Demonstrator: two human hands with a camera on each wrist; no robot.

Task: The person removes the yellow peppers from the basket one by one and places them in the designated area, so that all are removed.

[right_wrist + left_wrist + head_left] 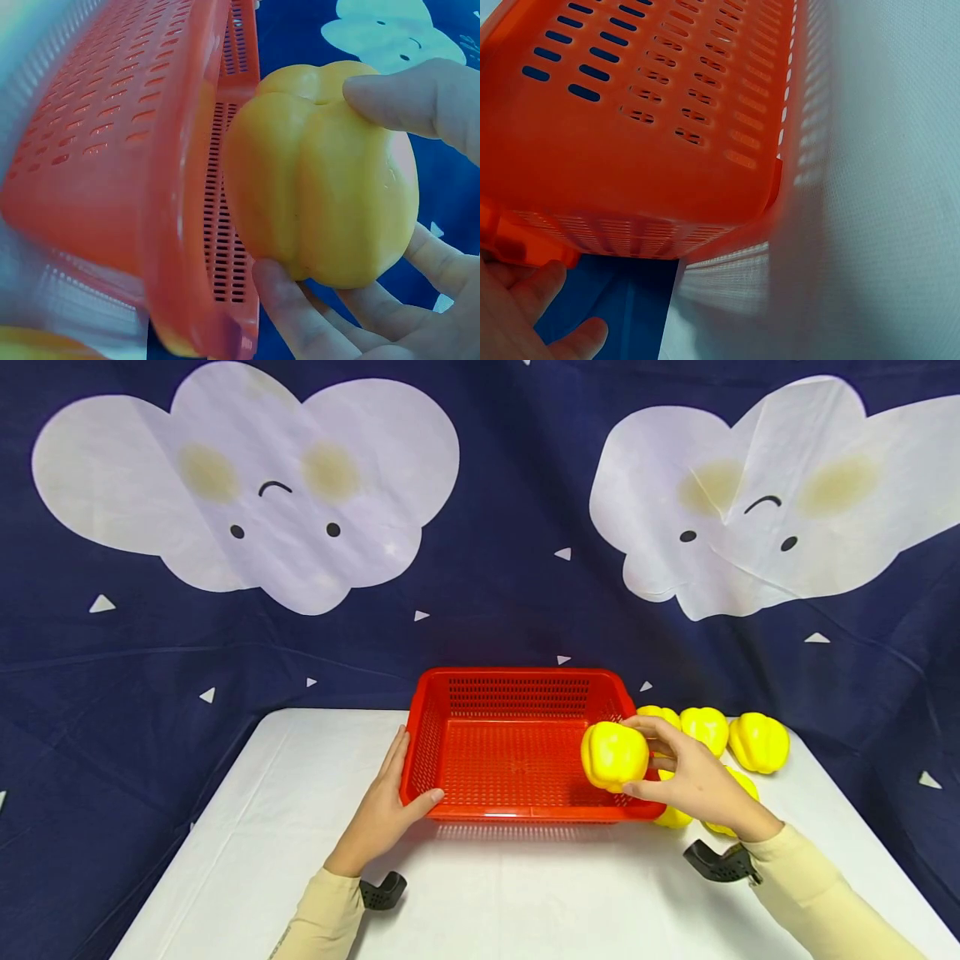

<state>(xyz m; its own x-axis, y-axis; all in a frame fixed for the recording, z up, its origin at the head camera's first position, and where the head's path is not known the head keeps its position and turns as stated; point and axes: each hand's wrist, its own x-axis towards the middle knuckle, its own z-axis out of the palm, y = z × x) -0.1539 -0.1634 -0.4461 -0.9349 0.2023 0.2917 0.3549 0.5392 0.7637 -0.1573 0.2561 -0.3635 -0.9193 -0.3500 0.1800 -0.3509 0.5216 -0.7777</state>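
Note:
My right hand holds a yellow bell pepper above the right end of a red perforated plastic basket. Thumb and fingers grip the bell pepper from opposite sides in the right wrist view, where the pepper appears beside the basket wall. At the basket's front left corner, my left hand holds the rim, its thumb over the edge and its fingers along the outer left side. Part of the left hand shows below the basket rim in the left wrist view; its thumb is hidden there.
Several more yellow bell peppers lie on the white table to the right of the basket, some partly hidden by my right hand and the rim. Behind the table hangs a dark blue cloth with printed clouds.

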